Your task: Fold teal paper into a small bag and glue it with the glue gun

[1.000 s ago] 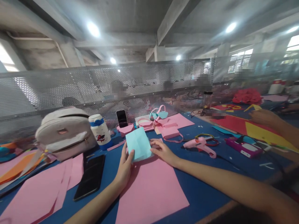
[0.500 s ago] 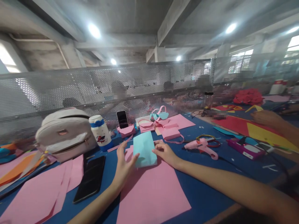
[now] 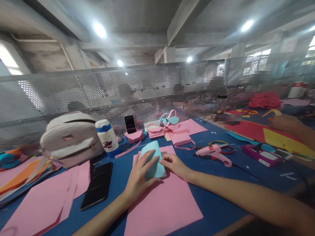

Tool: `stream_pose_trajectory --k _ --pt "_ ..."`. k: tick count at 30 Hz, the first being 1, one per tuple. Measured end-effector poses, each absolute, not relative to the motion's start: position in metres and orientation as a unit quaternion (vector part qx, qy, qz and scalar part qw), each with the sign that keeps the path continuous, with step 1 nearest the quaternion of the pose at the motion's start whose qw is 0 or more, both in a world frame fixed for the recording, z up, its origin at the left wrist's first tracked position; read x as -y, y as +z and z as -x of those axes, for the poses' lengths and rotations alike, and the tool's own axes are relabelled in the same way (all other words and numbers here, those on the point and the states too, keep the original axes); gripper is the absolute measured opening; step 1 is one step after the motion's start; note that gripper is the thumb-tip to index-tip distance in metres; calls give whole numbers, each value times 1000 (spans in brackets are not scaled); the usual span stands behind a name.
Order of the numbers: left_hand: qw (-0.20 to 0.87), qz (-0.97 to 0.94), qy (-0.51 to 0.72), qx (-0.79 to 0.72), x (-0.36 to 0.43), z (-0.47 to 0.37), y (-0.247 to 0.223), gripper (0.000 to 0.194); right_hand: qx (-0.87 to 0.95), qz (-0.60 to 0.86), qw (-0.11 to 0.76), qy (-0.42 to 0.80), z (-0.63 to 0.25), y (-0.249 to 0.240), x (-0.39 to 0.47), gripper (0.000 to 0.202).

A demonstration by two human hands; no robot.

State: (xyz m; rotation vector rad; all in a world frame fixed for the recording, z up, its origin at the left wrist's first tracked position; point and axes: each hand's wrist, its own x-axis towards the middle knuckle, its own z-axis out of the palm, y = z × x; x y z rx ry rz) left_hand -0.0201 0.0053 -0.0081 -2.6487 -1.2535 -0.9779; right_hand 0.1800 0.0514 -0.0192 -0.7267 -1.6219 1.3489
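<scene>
A folded light blue paper (image 3: 153, 149) lies on a large pink sheet (image 3: 169, 203) at the middle of the blue table. My left hand (image 3: 141, 173) rests over the blue paper's left and lower part, its fingers spread across the surface. At the paper's right edge, my right hand (image 3: 175, 166) has its thumb and index finger pinched together on that edge. Part of the blue paper is hidden under my left fingers.
To the left are pink sheets (image 3: 46, 200), a black phone (image 3: 97, 186), a bottle (image 3: 107, 139) and a white backpack (image 3: 70, 141). Small pink paper bags (image 3: 181, 139) stand behind. Rightward lie a pink glue gun (image 3: 214, 152), a purple device (image 3: 262, 155) and another person's hand (image 3: 283, 123).
My left hand has moved right, from the blue paper's left edge onto its surface. My right hand stays at the right edge. The view has shifted slightly.
</scene>
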Motion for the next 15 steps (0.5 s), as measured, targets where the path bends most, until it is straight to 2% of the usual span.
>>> stream_pose_trajectory --k 3,9,15 --pt "15 861 -304 407 -5 20 -8 76 648 291 437 551 -181 -18 -52 55" --pt "-22 856 -325 403 -7 21 -9 76 660 273 418 561 -182 -14 -52 54" --pt "-39 858 -331 391 -8 21 -10 75 683 267 411 542 -182 -16 -52 45"
